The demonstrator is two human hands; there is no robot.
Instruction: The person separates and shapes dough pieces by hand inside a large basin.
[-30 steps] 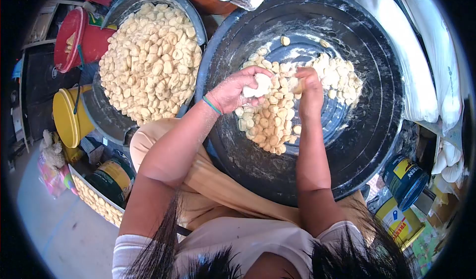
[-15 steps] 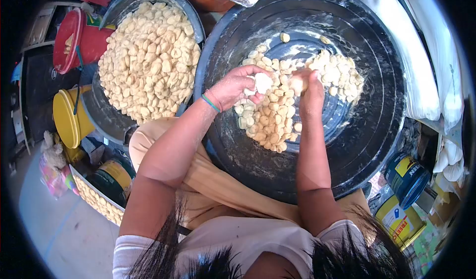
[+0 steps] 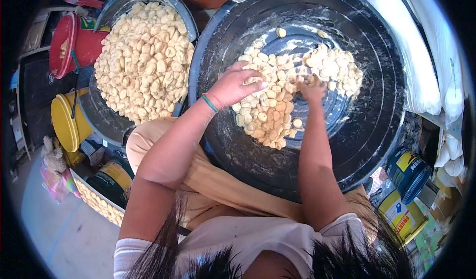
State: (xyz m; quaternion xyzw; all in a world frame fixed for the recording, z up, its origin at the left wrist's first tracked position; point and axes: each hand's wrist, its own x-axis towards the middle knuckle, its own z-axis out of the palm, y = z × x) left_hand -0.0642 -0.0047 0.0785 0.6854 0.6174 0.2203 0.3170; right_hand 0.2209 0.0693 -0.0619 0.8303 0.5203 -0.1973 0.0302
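Observation:
A wide black basin holds small, pale, rounded pieces dusted with white powder. My left hand rests over the left part of these pieces, its fingers apart and nothing in its grip. To its right, my right hand reaches down to the pieces near the middle, with its fingers spread. A whiter group of pieces lies just beyond it. Two single pieces sit higher up in the basin. A coloured band is round my left wrist.
A second tub at the left is heaped with similar pieces. Beside it are a red bucket and a yellow bucket. White sacks lie at the right, above a dark blue bucket and a yellow container.
The white lump that my left hand held no longer shows there, and that hand has opened and lowered onto the pieces. My right hand has opened too. The view has shifted slightly.

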